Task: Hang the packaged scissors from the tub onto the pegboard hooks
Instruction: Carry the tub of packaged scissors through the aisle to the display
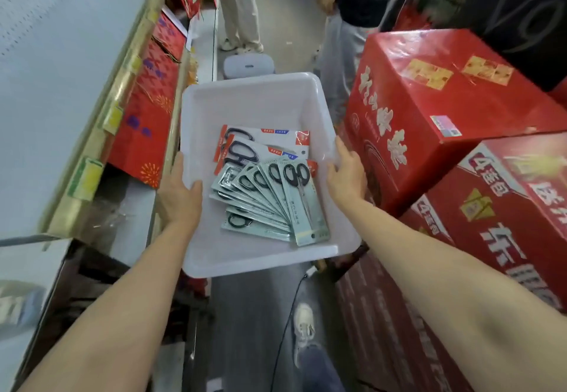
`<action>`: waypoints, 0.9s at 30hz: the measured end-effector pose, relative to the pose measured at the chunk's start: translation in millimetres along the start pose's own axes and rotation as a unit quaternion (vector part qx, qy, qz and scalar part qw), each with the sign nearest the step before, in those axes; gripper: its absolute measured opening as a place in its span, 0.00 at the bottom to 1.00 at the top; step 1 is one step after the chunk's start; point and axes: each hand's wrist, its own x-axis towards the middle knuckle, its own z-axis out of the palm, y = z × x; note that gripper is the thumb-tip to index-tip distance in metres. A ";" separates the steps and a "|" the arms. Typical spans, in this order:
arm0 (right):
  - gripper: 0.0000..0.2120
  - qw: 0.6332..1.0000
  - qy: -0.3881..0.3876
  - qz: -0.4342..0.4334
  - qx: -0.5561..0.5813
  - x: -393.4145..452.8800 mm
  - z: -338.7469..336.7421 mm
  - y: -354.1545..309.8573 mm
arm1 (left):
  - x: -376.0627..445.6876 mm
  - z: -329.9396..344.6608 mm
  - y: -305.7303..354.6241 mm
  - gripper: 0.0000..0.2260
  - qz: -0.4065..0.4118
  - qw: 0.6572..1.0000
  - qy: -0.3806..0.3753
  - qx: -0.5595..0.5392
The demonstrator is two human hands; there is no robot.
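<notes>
A white plastic tub (pixel 251 97) is held up in the aisle in front of me. My left hand (pixel 179 190) grips its left rim and my right hand (pixel 346 173) grips its right rim. Inside lie several packaged scissors: a fanned stack on pale green cards (pixel 276 201) toward the near side, and two larger packs with red and white cards (pixel 264 143) behind them. All have black handles. The white pegboard (pixel 40 38) runs along the left above the shelf; no hooks show on it.
Red boxes (pixel 144 121) lean on the left shelf behind a gold rail with yellow tags. Large red cartons (pixel 435 109) are stacked tight on the right. Two people stand ahead in the aisle (pixel 239 8). A grey case (pixel 248 64) sits on the floor.
</notes>
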 end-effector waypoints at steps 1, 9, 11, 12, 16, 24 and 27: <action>0.27 1.000 0.002 -0.003 -0.004 15.8 5.7 -6.1 | 15.9 5.3 1.8 0.30 0.005 1.000 0.005 0.008; 0.28 0.999 -0.037 -0.020 -0.003 173.0 70.7 -53.2 | 159.8 51.6 32.4 0.31 -0.044 0.998 0.017 0.043; 0.27 0.999 -0.042 -0.025 -0.018 202.2 83.8 -65.7 | 188.4 58.8 34.1 0.30 -0.051 0.998 0.010 0.045; 0.27 0.999 -0.041 -0.026 -0.023 216.9 90.7 -72.2 | 205.6 62.5 34.6 0.30 -0.053 0.998 0.010 0.040; 0.27 0.999 -0.039 -0.020 -0.029 270.2 124.7 -94.7 | 276.0 83.0 34.6 0.30 -0.041 0.998 -0.004 0.038; 0.27 0.999 -0.026 0.005 -0.032 367.3 184.9 -133.9 | 409.3 121.3 37.0 0.29 -0.022 0.999 -0.022 0.043; 0.27 0.999 -0.026 0.006 -0.037 402.1 199.3 -143.9 | 448.8 136.1 43.3 0.29 -0.008 0.998 -0.033 0.050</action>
